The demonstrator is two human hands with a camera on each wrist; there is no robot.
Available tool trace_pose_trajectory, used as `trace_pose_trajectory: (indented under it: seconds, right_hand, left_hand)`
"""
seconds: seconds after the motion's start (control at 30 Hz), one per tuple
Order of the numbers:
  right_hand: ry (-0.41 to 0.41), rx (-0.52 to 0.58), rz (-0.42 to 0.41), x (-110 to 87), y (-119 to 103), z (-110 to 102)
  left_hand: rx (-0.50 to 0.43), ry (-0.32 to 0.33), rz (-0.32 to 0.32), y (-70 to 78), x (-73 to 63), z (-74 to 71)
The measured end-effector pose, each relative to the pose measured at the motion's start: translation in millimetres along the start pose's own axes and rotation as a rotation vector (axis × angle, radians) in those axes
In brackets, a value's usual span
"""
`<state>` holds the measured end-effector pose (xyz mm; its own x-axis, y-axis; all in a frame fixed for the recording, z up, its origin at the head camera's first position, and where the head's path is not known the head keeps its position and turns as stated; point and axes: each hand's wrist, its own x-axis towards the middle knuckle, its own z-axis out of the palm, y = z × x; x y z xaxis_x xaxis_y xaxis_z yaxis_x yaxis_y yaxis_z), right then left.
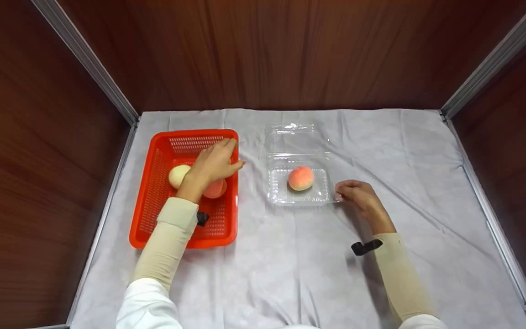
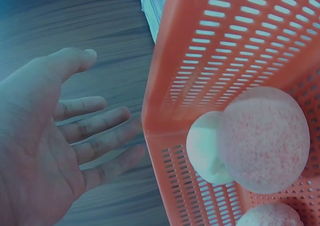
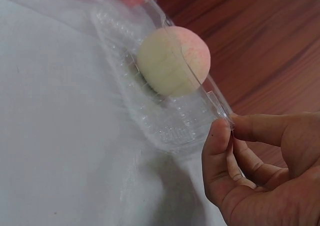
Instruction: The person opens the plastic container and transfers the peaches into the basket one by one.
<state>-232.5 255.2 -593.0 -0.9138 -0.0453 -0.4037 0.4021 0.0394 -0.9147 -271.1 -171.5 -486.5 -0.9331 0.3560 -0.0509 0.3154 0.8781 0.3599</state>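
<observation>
My left hand (image 1: 215, 162) hovers over the red basket (image 1: 137, 233) with its fingers spread and nothing held. In the left wrist view those fingers (image 2: 95, 128) lie beside the basket's rim. Inside the basket sit a pale peach (image 1: 179, 176) and a pinkish peach (image 1: 215, 188), partly hidden under the hand in the head view; the left wrist view shows another peach (image 2: 270, 217) at the lower edge. My right hand (image 1: 361, 197) pinches the rim of a clear plastic clamshell box (image 1: 277, 201) between thumb and fingers. One pink-and-cream peach (image 1: 301, 178) rests in the box's base.
The box's lid (image 1: 297, 137) stands open toward the back. A wrinkled white cloth (image 1: 263, 274) covers the table. Brown wood-grain panels (image 1: 263, 55) with metal corner strips (image 1: 103, 64) enclose the back and both sides.
</observation>
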Motion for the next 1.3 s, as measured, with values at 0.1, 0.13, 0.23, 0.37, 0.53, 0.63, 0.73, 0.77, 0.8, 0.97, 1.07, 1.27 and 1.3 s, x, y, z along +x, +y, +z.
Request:
trace_pose_trajectory:
  seconds: [0.1, 0.13, 0.23, 0.37, 0.53, 0.63, 0.73, 0.77, 0.8, 0.97, 1.07, 1.27, 1.3]
  right_hand:
    - [0.0, -0.002, 0.002, 0.0, 0, 0]
    - [0.0, -0.003, 0.003, -0.2, 0, 1]
    - [-0.003, -0.01, 0.003, -0.5, -1, 1]
    - [-0.006, -0.018, 0.001, -1.1, -1, 0]
    - [-0.014, -0.011, -0.006, -2.8, -1, 0]
    - [-0.015, 0.005, -0.004, -3.3, -1, 1]
    - [-0.013, 0.008, -0.002, -3.3, -1, 2]
    - [-0.009, 0.01, 0.0, -3.2, -1, 2]
    - [-0.011, 0.004, -0.001, -3.4, -1, 2]
    - [0.001, 0.01, -0.002, -3.4, -1, 0]
    - [-0.003, 0.022, -0.004, -3.6, -1, -1]
    - [-0.021, 0.018, 0.019, -1.4, -1, -3]
    - [-0.02, 0.013, 0.018, -1.4, -1, -3]
  left_hand:
    - [-0.01, 0.007, 0.003, 2.5, 1.3, 1.1]
    - [-0.016, 0.011, 0.003, 3.5, 1.5, 1.4]
    - [-0.03, 0.025, 0.008, 6.1, 3.1, 2.3]
    - [-0.044, 0.036, 0.025, 11.1, 6.5, 3.9]
    - [-0.054, 0.031, 0.036, 17.7, 11.5, 7.6]
    - [-0.066, 0.033, 0.049, 21.2, 14.2, 10.6]
    - [-0.082, 0.038, 0.062, 25.5, 17.0, 13.5]
    - [-0.083, 0.039, 0.065, 27.1, 17.9, 14.7]
    - [-0.082, 0.038, 0.069, 28.9, 18.9, 15.9]
    - [-0.067, 0.039, 0.097, 38.5, 24.3, 21.4]
    - [-0.068, 0.043, 0.109, 43.7, 27.7, 24.4]
    - [-0.092, 0.019, 0.128, 51.8, 33.4, 29.9]
    - [-0.101, 0.014, 0.131, 52.9, 34.5, 30.7]
